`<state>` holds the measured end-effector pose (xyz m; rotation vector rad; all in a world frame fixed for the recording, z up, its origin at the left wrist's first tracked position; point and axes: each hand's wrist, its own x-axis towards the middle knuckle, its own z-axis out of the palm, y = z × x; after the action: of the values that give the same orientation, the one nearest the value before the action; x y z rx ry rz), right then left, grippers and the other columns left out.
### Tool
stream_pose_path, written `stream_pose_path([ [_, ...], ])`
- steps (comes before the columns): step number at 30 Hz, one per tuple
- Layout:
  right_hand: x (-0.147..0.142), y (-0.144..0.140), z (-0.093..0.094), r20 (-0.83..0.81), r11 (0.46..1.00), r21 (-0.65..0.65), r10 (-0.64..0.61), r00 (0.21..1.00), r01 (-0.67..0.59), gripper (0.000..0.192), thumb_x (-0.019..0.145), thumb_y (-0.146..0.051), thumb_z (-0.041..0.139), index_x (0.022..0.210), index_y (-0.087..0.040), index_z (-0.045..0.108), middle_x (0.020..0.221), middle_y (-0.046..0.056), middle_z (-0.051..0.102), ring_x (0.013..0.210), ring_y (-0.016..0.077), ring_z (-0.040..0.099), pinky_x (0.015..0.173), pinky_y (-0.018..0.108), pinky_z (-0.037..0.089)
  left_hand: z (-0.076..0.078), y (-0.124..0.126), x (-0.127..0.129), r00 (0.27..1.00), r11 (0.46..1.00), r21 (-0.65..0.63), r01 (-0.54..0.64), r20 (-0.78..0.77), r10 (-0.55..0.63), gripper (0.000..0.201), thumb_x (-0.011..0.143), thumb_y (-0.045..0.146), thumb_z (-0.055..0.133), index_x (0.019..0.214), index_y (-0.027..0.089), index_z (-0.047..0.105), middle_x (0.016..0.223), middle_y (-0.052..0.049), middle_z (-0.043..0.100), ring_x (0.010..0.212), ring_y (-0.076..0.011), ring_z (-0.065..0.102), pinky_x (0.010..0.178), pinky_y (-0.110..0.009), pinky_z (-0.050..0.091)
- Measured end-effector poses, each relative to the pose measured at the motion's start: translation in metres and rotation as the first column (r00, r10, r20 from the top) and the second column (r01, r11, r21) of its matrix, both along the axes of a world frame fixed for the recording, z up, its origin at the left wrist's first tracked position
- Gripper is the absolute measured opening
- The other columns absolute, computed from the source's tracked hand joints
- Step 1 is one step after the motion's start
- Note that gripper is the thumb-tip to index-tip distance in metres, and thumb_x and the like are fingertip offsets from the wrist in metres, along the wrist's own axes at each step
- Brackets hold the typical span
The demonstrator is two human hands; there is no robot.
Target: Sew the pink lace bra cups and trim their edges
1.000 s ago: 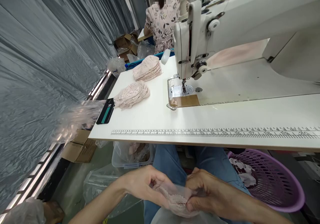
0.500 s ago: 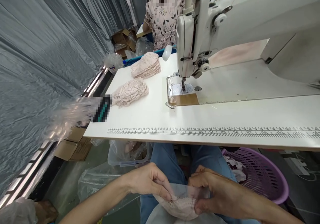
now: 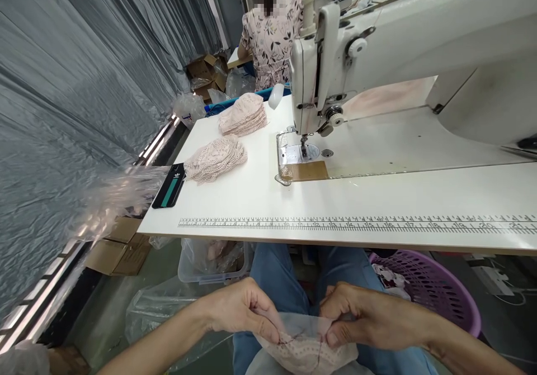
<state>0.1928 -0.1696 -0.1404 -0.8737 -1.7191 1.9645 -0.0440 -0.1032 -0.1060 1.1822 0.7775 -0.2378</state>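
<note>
A pale pink lace piece with a sheer mesh edge [image 3: 308, 355] is stretched between my two hands, low over my lap. My left hand [image 3: 247, 313] pinches its left side between thumb and fingers. On the other side, my right hand [image 3: 356, 313] grips the upper right edge, its thumb lying on the mesh. Dark thread-like lines show on the lace. Whitish sheer material lies beneath it on my lap. Fingertips behind the fabric are partly hidden.
Ahead stands a white sewing machine [image 3: 312, 84] on a table [image 3: 235, 207] with a printed ruler. Two lace stacks, a front one [image 3: 216, 158] and a back one [image 3: 243, 114], lie left beside a black-green case [image 3: 168, 186]. A purple basket [image 3: 444, 291] is right; a person [image 3: 272, 39] sits beyond.
My right thumb has moved up from the lace's lower right part to the mesh edge, so more lace shows. The camera view has shifted slightly.
</note>
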Motion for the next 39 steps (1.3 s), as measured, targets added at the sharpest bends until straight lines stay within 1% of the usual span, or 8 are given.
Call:
stream_pose_path([
  [13,0.002,0.001,-0.009,0.150,0.980,0.200,-0.038,0.988,0.007,0.027,0.080,-0.039,0.060,0.068,-0.017,0.069,0.063,-0.002,0.059,0.062,0.0112,0.055,0.055,0.019,0.041,0.001,0.000,0.000,0.998,0.999,-0.023,-0.027,-0.066,0.026,0.027,0.063,0.036,0.076,0.084,0.020,0.073,0.077,-0.002,0.070,0.074,-0.0145,0.063,0.070,-0.022,0.048],
  [17,0.001,-0.006,-0.020,0.317,0.884,0.428,-0.340,0.885,0.186,0.029,0.089,-0.029,0.042,0.079,-0.018,0.067,0.078,0.006,0.066,0.077,0.0205,0.061,0.071,0.032,0.046,-0.005,-0.006,0.007,0.960,0.959,-0.090,-0.267,-0.105,0.258,0.031,0.055,0.035,0.081,0.076,0.014,0.073,0.068,-0.003,0.067,0.065,-0.0128,0.059,0.064,-0.021,0.044],
  [20,-0.022,-0.024,-0.032,0.313,0.670,0.677,-0.635,0.706,0.303,0.034,0.090,-0.030,0.036,0.109,-0.014,0.059,0.109,0.017,0.062,0.100,0.0292,0.057,0.080,0.043,0.042,-0.018,-0.011,0.016,0.842,0.841,-0.070,-0.536,-0.117,0.527,0.037,0.050,0.039,0.082,0.067,0.010,0.069,0.062,-0.002,0.063,0.059,-0.0091,0.053,0.059,-0.020,0.040],
  [22,-0.049,-0.037,-0.044,0.119,0.288,0.936,-0.801,0.587,0.204,0.044,0.084,-0.042,0.051,0.119,-0.015,0.053,0.112,0.014,0.062,0.099,0.0281,0.058,0.076,0.038,0.045,-0.028,-0.013,0.024,0.766,0.766,-0.053,-0.641,-0.108,0.634,0.041,0.051,0.044,0.081,0.067,0.010,0.065,0.059,0.001,0.058,0.055,-0.0072,0.050,0.055,-0.019,0.037],
  [24,-0.078,-0.044,-0.062,0.025,0.142,0.978,-0.808,0.589,0.152,0.062,0.076,-0.055,0.057,0.122,-0.014,0.050,0.115,0.015,0.061,0.103,0.0306,0.057,0.079,0.037,0.046,-0.037,-0.013,0.033,0.691,0.689,-0.057,-0.723,-0.099,0.716,0.043,0.053,0.046,0.080,0.069,0.012,0.060,0.058,0.003,0.055,0.053,-0.0068,0.048,0.052,-0.019,0.036],
  [31,-0.087,-0.019,-0.098,-0.013,0.311,0.841,-0.806,0.592,0.442,0.033,0.086,-0.015,0.042,0.114,-0.022,0.057,0.109,0.010,0.065,0.101,0.0245,0.061,0.082,0.037,0.050,-0.048,-0.008,0.041,0.545,0.542,-0.069,-0.838,-0.040,0.838,0.032,0.068,0.035,0.072,0.078,0.015,0.050,0.070,0.001,0.055,0.064,-0.0095,0.056,0.066,-0.023,0.046],
  [36,-0.046,-0.015,-0.060,0.088,0.641,0.559,-0.676,0.731,0.526,0.025,0.090,-0.026,0.043,0.101,-0.020,0.064,0.091,0.005,0.071,0.083,0.0179,0.067,0.070,0.022,0.052,-0.043,-0.016,0.017,0.637,0.634,-0.062,-0.771,-0.059,0.769,0.046,0.068,0.042,0.072,0.097,0.013,0.051,0.097,-0.011,0.059,0.097,-0.0226,0.057,0.089,-0.038,0.042],
  [39,-0.036,-0.017,-0.042,0.126,0.768,0.335,-0.611,0.782,0.546,0.029,0.089,-0.038,0.045,0.096,-0.019,0.065,0.080,0.004,0.069,0.075,0.0190,0.066,0.062,0.023,0.050,-0.034,-0.017,0.005,0.786,0.766,0.192,-0.613,0.055,0.616,0.069,0.067,0.041,0.073,0.125,0.020,0.042,0.133,-0.013,0.040,0.125,-0.0245,0.034,0.103,-0.036,0.027],
])
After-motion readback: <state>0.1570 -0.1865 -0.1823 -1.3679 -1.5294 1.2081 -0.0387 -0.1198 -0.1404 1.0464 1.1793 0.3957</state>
